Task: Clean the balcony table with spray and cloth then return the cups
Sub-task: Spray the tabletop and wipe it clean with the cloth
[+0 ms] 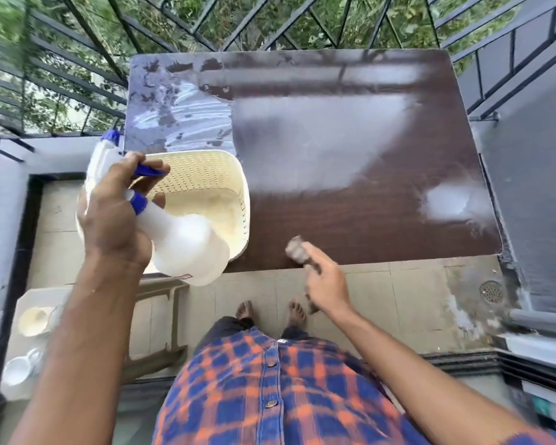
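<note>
The dark brown balcony table [350, 200] fills the middle of the head view, with wet smears across its far left part. My left hand [113, 216] grips a white spray bottle [187, 248] with a blue trigger, tilted above the table's near left corner. My right hand [326, 284] holds a blurred grey-brown cloth [297, 250] at the table's near edge. White cups [16, 369] stand on a low cream stool at the lower left, off the table.
A cream perforated plastic basket [206, 178] sits on the table's near left part, under the bottle. Black railings [77, 75] close the far side and left. A grey wall runs along the right. A floor drain [491, 292] lies right of my feet.
</note>
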`<state>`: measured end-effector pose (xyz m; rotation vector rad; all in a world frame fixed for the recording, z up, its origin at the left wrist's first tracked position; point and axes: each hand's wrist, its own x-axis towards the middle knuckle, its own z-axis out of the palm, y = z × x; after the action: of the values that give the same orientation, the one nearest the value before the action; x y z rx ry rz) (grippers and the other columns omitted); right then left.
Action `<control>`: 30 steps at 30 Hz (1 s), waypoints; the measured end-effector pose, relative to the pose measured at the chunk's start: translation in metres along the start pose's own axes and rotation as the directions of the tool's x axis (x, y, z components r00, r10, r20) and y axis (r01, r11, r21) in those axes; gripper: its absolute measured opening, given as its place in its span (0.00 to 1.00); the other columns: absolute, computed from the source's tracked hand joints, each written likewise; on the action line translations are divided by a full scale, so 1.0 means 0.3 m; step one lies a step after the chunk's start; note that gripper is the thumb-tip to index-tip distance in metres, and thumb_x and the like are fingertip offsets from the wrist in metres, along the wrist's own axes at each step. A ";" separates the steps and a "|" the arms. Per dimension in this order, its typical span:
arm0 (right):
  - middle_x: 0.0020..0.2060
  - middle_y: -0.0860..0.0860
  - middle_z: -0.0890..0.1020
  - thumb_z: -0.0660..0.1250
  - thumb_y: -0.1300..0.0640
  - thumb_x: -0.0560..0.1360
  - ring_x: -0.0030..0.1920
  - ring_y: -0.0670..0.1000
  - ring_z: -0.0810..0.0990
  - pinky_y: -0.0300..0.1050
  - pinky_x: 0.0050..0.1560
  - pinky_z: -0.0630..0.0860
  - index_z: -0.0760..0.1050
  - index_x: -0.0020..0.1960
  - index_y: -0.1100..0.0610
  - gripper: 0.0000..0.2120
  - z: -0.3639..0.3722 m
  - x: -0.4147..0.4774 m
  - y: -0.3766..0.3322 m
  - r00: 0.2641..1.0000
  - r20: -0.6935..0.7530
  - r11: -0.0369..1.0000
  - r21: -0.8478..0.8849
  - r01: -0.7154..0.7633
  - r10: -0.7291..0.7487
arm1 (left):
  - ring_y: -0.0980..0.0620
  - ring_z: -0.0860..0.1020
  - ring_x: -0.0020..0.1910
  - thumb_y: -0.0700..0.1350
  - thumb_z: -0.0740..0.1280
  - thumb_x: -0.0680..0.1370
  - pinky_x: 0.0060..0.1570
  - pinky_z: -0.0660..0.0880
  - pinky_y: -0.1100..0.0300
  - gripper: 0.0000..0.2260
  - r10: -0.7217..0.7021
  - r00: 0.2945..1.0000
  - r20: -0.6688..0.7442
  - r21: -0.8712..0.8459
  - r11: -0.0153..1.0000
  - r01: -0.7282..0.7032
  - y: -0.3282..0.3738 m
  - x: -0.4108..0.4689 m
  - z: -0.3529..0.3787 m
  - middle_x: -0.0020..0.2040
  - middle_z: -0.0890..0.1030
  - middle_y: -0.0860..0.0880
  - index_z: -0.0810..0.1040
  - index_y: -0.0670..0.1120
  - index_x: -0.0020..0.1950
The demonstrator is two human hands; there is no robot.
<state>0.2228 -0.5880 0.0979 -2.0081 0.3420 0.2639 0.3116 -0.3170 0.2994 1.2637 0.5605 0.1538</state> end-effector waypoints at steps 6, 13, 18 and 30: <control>0.44 0.48 0.84 0.60 0.71 0.79 0.37 0.51 0.76 0.45 0.39 0.75 0.80 0.64 0.49 0.24 -0.172 -0.006 -0.327 0.983 -0.094 0.804 0.590 -0.070 0.154 | 0.54 0.83 0.52 0.51 0.67 0.74 0.43 0.75 0.59 0.05 0.061 0.995 -0.074 0.038 0.998 -0.058 0.005 0.093 -0.130 0.47 0.83 0.50 0.76 0.53 0.48; 0.44 0.64 0.78 0.62 0.70 0.76 0.39 0.57 0.71 0.48 0.41 0.72 0.84 0.56 0.51 0.20 0.087 0.060 -0.750 0.967 0.254 0.745 0.649 -0.152 -0.024 | 0.57 0.79 0.42 0.43 0.71 0.78 0.46 0.78 0.59 0.06 0.272 0.962 0.015 0.345 0.902 -0.260 -0.078 0.228 -0.291 0.46 0.81 0.53 0.78 0.46 0.54; 0.33 0.50 0.82 0.60 0.64 0.78 0.27 0.51 0.80 0.42 0.26 0.75 0.81 0.59 0.48 0.18 0.447 0.163 -0.741 0.974 0.209 0.993 -0.094 -0.071 0.089 | 0.60 0.75 0.42 0.49 0.72 0.76 0.45 0.73 0.59 0.15 0.280 0.951 0.134 0.467 0.828 -0.310 -0.138 0.295 -0.374 0.53 0.79 0.50 0.75 0.45 0.59; 0.62 0.51 0.79 0.65 0.46 0.78 0.61 0.56 0.79 0.54 0.60 0.78 0.77 0.65 0.47 0.16 0.586 0.230 -0.643 0.977 0.169 0.739 -0.673 0.017 0.132 | 0.35 0.72 0.66 0.49 0.74 0.73 0.65 0.70 0.40 0.35 0.082 0.901 0.427 0.739 0.542 -0.400 -0.251 0.342 -0.465 0.69 0.72 0.37 0.63 0.38 0.74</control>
<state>0.3489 -0.3570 0.1585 -2.6583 0.1825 0.7185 0.3182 -0.1790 0.1707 2.2482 0.0995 -0.1271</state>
